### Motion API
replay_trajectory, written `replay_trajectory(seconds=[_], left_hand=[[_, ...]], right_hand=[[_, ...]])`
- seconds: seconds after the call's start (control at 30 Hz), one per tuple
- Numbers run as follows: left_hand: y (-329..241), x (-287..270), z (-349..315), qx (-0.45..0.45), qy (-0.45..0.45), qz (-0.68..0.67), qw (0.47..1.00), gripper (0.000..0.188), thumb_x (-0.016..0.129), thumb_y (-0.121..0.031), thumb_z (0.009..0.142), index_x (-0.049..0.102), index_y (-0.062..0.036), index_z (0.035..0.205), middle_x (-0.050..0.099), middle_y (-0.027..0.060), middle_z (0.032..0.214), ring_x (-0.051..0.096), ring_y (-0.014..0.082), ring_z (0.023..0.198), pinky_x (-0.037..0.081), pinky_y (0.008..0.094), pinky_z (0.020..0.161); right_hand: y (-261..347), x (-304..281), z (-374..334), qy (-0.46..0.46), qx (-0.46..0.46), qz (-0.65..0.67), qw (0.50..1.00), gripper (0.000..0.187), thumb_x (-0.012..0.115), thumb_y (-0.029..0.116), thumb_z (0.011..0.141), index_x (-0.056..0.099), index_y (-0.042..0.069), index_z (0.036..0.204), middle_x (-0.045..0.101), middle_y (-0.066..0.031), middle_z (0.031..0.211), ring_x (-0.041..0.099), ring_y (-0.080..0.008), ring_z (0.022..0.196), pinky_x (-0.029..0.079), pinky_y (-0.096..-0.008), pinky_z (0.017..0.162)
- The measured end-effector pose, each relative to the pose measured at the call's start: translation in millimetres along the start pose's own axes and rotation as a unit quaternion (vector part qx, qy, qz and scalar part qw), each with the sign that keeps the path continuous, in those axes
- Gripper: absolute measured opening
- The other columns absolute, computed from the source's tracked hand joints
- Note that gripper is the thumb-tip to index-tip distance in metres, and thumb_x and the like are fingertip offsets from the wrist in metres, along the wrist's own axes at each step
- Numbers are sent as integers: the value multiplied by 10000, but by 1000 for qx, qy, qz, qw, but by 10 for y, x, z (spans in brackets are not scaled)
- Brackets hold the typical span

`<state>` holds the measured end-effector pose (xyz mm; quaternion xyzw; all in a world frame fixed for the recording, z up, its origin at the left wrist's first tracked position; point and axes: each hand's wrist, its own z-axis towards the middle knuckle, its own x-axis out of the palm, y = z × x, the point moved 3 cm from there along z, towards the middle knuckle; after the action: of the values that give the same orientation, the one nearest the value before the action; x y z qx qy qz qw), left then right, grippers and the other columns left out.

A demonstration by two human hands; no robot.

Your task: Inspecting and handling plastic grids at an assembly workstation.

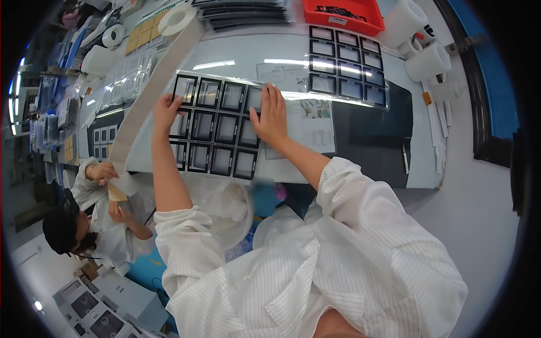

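Note:
A sheet of black rectangular frames with clear windows (226, 129), set out in rows, lies on the table in front of me. At its upper left edge, my left hand (167, 112) is closed, with thumb and bent fingers on the border of a frame. My right hand (271, 117) rests on the sheet's right side, fingers stretched out and flat, the thumb apart over a frame. A similar sheet of black frames (349, 66) lies farther back on the right.
A red bin (344, 16) with black pieces stands at the back. White rolls (426, 61) line the right side, beside a black mat (375, 141). A long beige strip (152, 87) runs down the left. A co-worker (96, 217) handles a small tan piece at lower left.

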<state>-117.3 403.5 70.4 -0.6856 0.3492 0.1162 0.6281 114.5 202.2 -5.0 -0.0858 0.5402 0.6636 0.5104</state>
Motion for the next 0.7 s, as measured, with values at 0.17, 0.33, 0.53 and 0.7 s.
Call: replay_trajectory(seconds=[0.17,0.33,0.53,0.7], left_hand=[[-579,-223,-475,35,103,-136,985,189,614,-254,905,602,-67,929,639,-5,724,612,75,605,407,169,524],[-796,-107,-1184,55,118,-267,955,212,549,-256,946,604,-53,976,669,41,789,644,91,657,435,136,537],[-359,1175,-2224,-64,507,-465,723,555,687,-126,774,459,-17,1268,608,158,1127,618,274,1030,514,335,844],[69,2546,-3098,-205,454,-517,697,442,647,5,810,490,-22,1222,565,171,1225,595,248,1058,499,315,869]], right_hand=[[-201,-250,-95,-72,109,257,957,638,661,276,838,356,-7,1321,365,-176,1357,394,-285,1224,356,-375,991],[-39,-1218,-336,245,272,588,721,342,604,166,906,454,47,1189,664,-98,898,653,-143,716,534,-246,639],[-1259,-2519,-710,203,331,445,807,232,583,169,920,487,44,1090,667,-111,871,658,-130,669,526,-218,583],[-1818,-3042,-1274,191,421,342,818,283,587,168,918,485,19,1135,659,-110,893,661,-126,701,528,-210,599]])
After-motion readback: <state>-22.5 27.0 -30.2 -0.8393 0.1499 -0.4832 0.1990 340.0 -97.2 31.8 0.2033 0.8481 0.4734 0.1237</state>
